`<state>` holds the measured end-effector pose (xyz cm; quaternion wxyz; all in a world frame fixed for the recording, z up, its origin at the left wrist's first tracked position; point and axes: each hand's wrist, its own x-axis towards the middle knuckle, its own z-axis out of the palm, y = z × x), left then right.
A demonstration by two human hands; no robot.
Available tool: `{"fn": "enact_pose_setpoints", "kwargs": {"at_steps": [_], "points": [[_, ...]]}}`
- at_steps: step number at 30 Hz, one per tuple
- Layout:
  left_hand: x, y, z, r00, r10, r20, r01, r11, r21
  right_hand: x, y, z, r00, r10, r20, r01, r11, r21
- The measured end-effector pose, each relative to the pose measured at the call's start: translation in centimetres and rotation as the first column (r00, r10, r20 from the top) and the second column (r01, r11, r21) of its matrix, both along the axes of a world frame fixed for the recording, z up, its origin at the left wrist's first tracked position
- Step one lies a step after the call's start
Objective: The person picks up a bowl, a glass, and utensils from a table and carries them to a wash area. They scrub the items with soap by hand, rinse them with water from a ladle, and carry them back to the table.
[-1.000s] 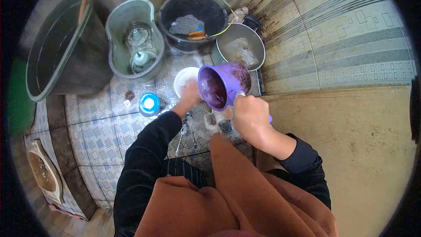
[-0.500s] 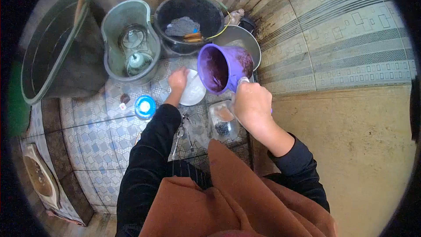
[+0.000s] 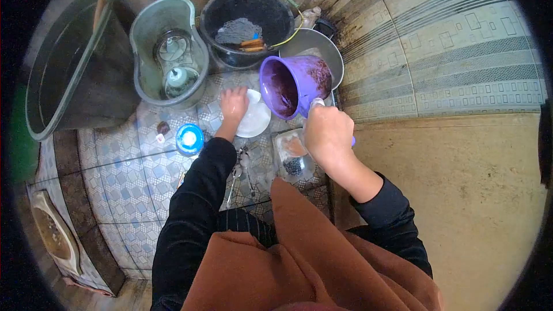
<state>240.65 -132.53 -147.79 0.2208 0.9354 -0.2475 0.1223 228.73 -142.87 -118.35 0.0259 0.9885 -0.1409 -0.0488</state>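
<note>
My right hand [image 3: 329,132] is closed round the handle of a purple water dipper [image 3: 314,75]. The dipper is tipped sideways with its mouth to the left, and brownish stains mark its inside and outer wall. Below and left of its mouth lies a white plate [image 3: 254,121] on the tiled floor. My left hand [image 3: 233,106] is at the left rim of the plate, its fingers bent over the edge; part of the grip is hidden. A clear plastic container [image 3: 294,161] with a scourer in it sits below the dipper. Spoons [image 3: 234,184] lie near my left sleeve.
Along the back stand a large dark tub [image 3: 52,103], a grey-green bucket [image 3: 138,52], a black bucket [image 3: 210,23] with a cloth and brushes, and a metal basin [image 3: 337,52]. A blue tub of paste [image 3: 190,139] is left of my forearm. A tiled wall [image 3: 438,40] rises at right.
My left hand has shifted slightly at the plate's rim, with more of its fingers showing. The dipper stays tipped in my right hand, nearly in the same place.
</note>
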Motion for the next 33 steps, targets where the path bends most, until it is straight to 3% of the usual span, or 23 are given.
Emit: {"fn": "enact_pose_setpoints", "kwargs": {"at_steps": [2, 4, 7, 11, 14, 15, 16, 17, 18, 20, 21, 23, 24, 26, 27, 30, 31, 32, 33], "points": [[0.0, -0.1, 0.5, 0.998, 0.004, 0.057, -0.007, 0.999, 0.052, -0.1, 0.0, -0.6, 1.000, 0.001, 0.021, 0.000, 1.000, -0.029], [0.6, -0.5, 0.3, 0.969, 0.065, -0.238, -0.036, 0.992, 0.124, 0.0, 0.0, -0.9, 1.000, -0.012, 0.007, 0.012, 1.000, -0.011], [0.7, -0.4, -0.1, 0.964, 0.053, -0.262, -0.050, 0.999, 0.019, 0.0, 0.0, -1.3, 1.000, -0.014, 0.001, 0.014, 1.000, 0.012], [-0.2, -0.6, 1.2, 0.984, 0.094, -0.148, -0.070, 0.985, 0.157, 0.0, 0.4, -1.8, 1.000, 0.002, 0.029, -0.002, 1.000, -0.002], [-0.4, -0.3, 0.3, 0.994, 0.005, -0.110, 0.020, 0.973, 0.230, -0.1, 0.8, -2.7, 0.992, 0.068, 0.104, -0.058, 0.993, -0.100], [-1.1, -0.6, -1.3, 0.993, -0.115, 0.024, 0.106, 0.969, 0.223, -0.2, 0.7, -2.9, 0.992, 0.068, 0.104, -0.057, 0.993, -0.101], [-1.9, -0.4, 0.4, 0.961, -0.230, 0.157, 0.191, 0.955, 0.229, -0.2, 0.7, -3.0, 0.995, 0.082, 0.062, -0.076, 0.993, -0.094], [-2.3, -0.1, 2.2, 0.831, -0.438, -0.342, 0.515, 0.839, 0.176, -0.2, 0.6, -3.1, 0.995, 0.096, 0.021, -0.094, 0.992, -0.087], [-2.5, 0.0, 1.6, 0.829, -0.441, -0.343, 0.518, 0.837, 0.176, -0.2, 0.5, -3.0, 0.995, 0.093, 0.020, -0.091, 0.992, -0.087], [-2.7, 0.9, -0.5, 0.797, -0.602, -0.038, 0.603, 0.797, 0.019, -0.2, 0.5, -3.1, 0.998, 0.056, -0.006, -0.056, 0.998, 0.034], [-2.7, 1.2, -0.8, 0.798, -0.602, -0.042, 0.603, 0.798, 0.020, -0.4, 0.5, -3.0, 0.998, 0.057, -0.009, -0.056, 0.998, 0.037], [-2.4, 1.7, -1.3, 0.734, -0.421, -0.533, 0.568, 0.810, 0.144, -0.7, 0.7, -2.9, 0.995, 0.090, 0.029, -0.091, 0.995, 0.036], [-2.3, 1.5, -1.2, 0.737, -0.416, -0.532, 0.566, 0.810, 0.151, -0.9, 0.9, -3.1, 0.995, 0.092, 0.034, -0.093, 0.995, 0.042], [-2.3, 0.2, -1.1, 0.859, -0.060, -0.509, 0.197, 0.955, 0.222, -1.3, 1.3, -3.7, 0.984, 0.161, 0.072, -0.158, 0.987, -0.042], [-2.2, -0.1, -1.6, 0.927, -0.117, -0.357, 0.233, 0.925, 0.301, -1.5, 1.3, -3.9, 0.984, 0.163, 0.071, -0.160, 0.986, -0.043], [-4.8, -1.2, -2.1, 0.916, -0.190, -0.353, 0.292, 0.920, 0.261, -2.0, 1.3, -3.7, 0.970, 0.229, 0.078, -0.224, 0.972, -0.070], [-7.0, -0.7, -1.8, 0.968, -0.136, -0.209, 0.190, 0.945, 0.267, -2.0, 1.2, -3.0, 0.977, 0.211, 0.025, -0.208, 0.974, -0.095], [-7.6, 0.0, -1.5, 0.968, -0.136, -0.209, 0.191, 0.943, 0.273, -1.9, 0.9, -2.5, 0.981, 0.192, -0.024, -0.193, 0.974, -0.117], [-7.8, 1.1, 0.6, 0.921, -0.233, -0.311, 0.335, 0.883, 0.329, -2.0, 0.5, -2.3, 0.982, 0.189, -0.022, -0.191, 0.976, -0.108]]}}
